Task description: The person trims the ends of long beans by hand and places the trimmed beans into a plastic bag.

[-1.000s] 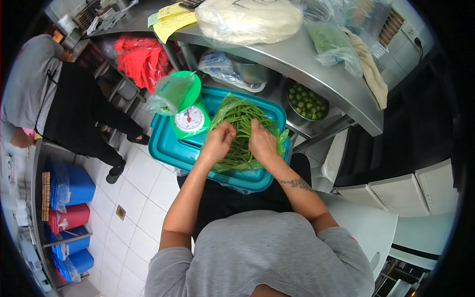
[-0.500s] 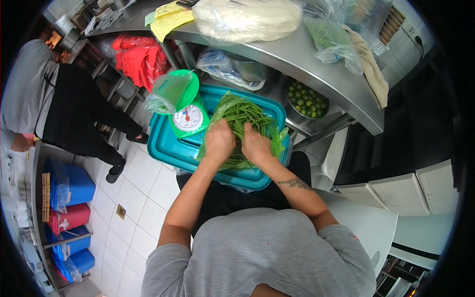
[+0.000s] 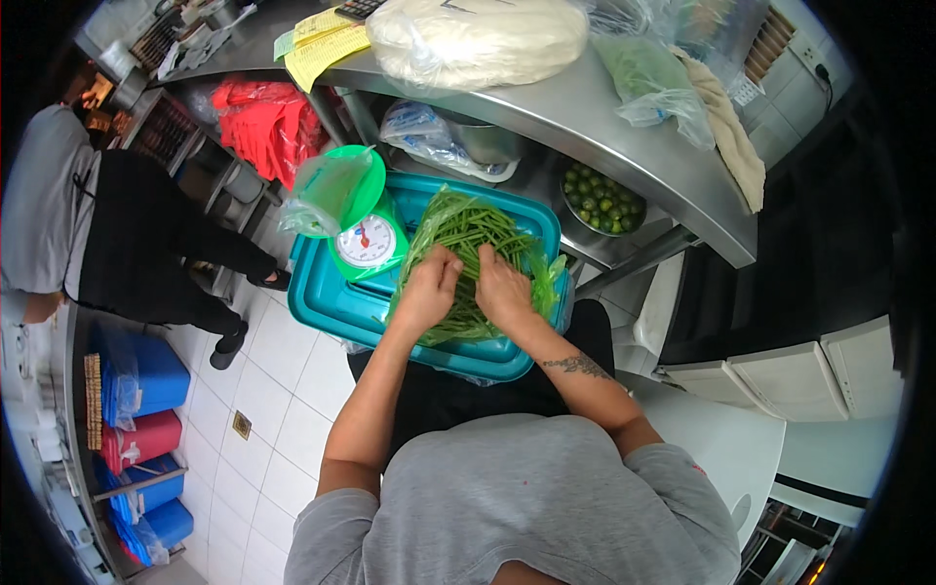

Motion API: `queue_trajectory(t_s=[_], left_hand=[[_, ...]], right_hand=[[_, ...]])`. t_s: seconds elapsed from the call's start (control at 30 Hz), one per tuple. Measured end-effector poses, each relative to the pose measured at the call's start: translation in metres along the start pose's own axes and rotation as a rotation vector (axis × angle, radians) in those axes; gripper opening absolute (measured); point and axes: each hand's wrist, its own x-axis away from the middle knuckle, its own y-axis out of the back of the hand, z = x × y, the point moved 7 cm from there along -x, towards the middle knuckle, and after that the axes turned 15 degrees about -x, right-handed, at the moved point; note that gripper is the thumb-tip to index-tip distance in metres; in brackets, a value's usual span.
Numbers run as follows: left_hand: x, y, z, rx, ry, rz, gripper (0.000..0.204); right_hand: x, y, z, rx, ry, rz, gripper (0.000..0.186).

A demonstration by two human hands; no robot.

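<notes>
The green beans (image 3: 466,255) lie heaped in a plastic bag on the teal tub's lid (image 3: 351,310) — left hand (image 3: 426,291) and right hand (image 3: 501,289) both pressed into the pile, fingers curled on stalks — beside a green dial scale (image 3: 365,239) at the lid's left corner.

Both bare forearms reach forward from the lower edge and meet over the beans (image 3: 468,244). The left hand (image 3: 426,290) and right hand (image 3: 502,291) lie side by side, nearly touching, palms down, fingers curled into the beans. The right forearm bears a tattoo.
</notes>
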Motion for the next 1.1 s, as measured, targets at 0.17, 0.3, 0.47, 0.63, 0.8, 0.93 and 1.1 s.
queue_trajectory(t_s=[0.17,0.3,0.47,0.63,0.8,0.93,1.1], left_hand=[[0.017,-0.021,0.004,0.478,0.304,0.379,0.006],[-0.001,0.021,0.015,0.272,0.184,0.033,0.006],[-0.021,0.027,-0.003,-0.048,-0.066,0.139,0.011],[-0.019,0.01,-0.012,-0.34,-0.226,0.107,0.01],[-0.008,0.003,-0.014,-0.59,-0.121,-0.246,0.006],[-0.015,0.024,0.033,-0.378,0.103,-0.369,0.011],[-0.004,0.016,0.05,0.04,0.294,-0.003,0.029]], right_hand=[[0.0,0.005,0.002,0.059,0.194,-0.05,0.025],[0.003,0.012,0.008,0.139,0.354,-0.12,0.024],[0.009,0.012,0.02,0.196,0.538,-0.141,0.025],[0.013,0.007,0.022,0.184,0.55,-0.121,0.024],[0.016,-0.008,0.013,0.13,0.355,0.017,0.024],[0.019,-0.017,0.009,-0.197,0.216,0.036,0.025],[0.01,-0.022,-0.009,-1.119,-0.365,0.361,0.045]])
